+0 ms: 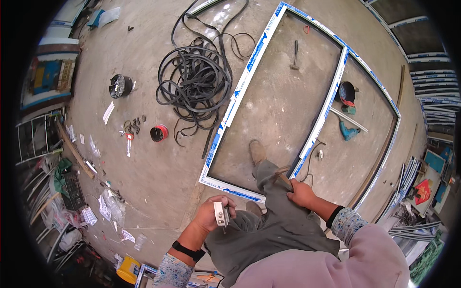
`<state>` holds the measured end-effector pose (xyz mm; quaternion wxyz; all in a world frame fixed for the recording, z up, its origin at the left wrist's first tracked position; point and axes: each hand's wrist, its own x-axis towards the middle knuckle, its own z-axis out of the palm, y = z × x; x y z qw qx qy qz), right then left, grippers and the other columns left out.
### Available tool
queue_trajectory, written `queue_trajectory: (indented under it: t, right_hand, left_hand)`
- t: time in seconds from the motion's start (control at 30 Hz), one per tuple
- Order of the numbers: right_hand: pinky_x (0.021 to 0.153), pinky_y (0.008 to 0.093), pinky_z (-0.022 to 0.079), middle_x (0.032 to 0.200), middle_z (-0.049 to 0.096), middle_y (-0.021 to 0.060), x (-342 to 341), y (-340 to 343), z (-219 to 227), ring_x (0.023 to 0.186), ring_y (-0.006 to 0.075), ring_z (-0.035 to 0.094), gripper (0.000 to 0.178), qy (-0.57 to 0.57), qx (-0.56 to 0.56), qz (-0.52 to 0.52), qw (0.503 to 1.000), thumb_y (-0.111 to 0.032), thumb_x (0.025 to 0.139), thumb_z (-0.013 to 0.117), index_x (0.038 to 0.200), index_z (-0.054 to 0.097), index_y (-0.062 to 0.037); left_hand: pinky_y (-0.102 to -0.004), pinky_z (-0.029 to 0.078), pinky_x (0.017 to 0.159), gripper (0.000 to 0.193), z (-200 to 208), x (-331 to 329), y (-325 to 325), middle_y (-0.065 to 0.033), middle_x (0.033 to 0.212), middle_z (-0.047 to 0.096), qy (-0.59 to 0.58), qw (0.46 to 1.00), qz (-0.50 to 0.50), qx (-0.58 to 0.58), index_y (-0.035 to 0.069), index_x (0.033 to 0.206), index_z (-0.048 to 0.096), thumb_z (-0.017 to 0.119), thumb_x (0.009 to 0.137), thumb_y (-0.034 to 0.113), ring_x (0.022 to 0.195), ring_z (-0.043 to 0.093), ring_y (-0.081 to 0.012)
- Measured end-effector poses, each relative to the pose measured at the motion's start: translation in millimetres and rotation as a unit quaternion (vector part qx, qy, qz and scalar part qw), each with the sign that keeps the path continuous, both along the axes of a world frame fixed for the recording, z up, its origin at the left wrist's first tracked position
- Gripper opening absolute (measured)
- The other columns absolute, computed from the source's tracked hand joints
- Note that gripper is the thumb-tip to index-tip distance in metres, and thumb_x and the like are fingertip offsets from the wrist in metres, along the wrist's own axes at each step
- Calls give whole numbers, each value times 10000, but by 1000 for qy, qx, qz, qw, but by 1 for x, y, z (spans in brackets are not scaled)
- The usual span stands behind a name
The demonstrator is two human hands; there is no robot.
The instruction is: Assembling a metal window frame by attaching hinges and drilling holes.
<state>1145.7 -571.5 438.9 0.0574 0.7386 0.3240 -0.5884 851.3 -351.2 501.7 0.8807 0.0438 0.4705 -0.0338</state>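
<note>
My left hand [213, 213] is closed around a small whitish rectangular block [220, 214] with round holes or screw heads on its face. A thin screw-like tip sticks out below it. My right hand [302, 193] grips the wooden handle of a hammer [283, 174], its brownish head lying over my trouser leg. Before me on the floor lies a large white window frame [230, 113] with blue-printed film, split by a crossbar [321, 117]. My one foot [257, 151] stands inside its larger opening.
A second hammer [295, 56], a black bucket [346, 91] and a teal power drill [347, 130] lie within the frame. Left of it are a coiled black rubber strip [197, 79], a red tin [159, 133] and another bucket [120, 86]. Scrap piles and profiles line both sides.
</note>
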Motion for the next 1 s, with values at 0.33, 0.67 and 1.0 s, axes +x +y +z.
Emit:
queue_trajectory:
  t: [0.33,0.67,1.0]
  right_hand:
    - [770,525,506,856,670,243,-55,-50,44,862,454,647,481,9,-4,-5,1000,-271,771,713,1132,510,-26]
    - [785,529,500,897,669,248,-183,-62,81,869,454,644,432,-29,-7,-19,999,-250,764,713,1091,535,-32]
    - [767,506,511,877,657,276,-198,-66,102,856,476,632,485,59,-31,-80,995,-218,742,743,1133,538,-18]
  left_hand:
    - [-344,541,679,297,68,-55,42,-162,796,688,13,972,-230,-32,-46,956,678,603,922,240,719,675,-246]
    - [-379,538,646,269,46,-206,5,-153,755,672,58,986,-157,-9,-22,929,670,588,939,234,683,660,-278]
    - [-409,522,693,268,-15,-200,-13,-144,748,656,64,998,4,1,-4,910,653,609,911,261,713,624,-314]
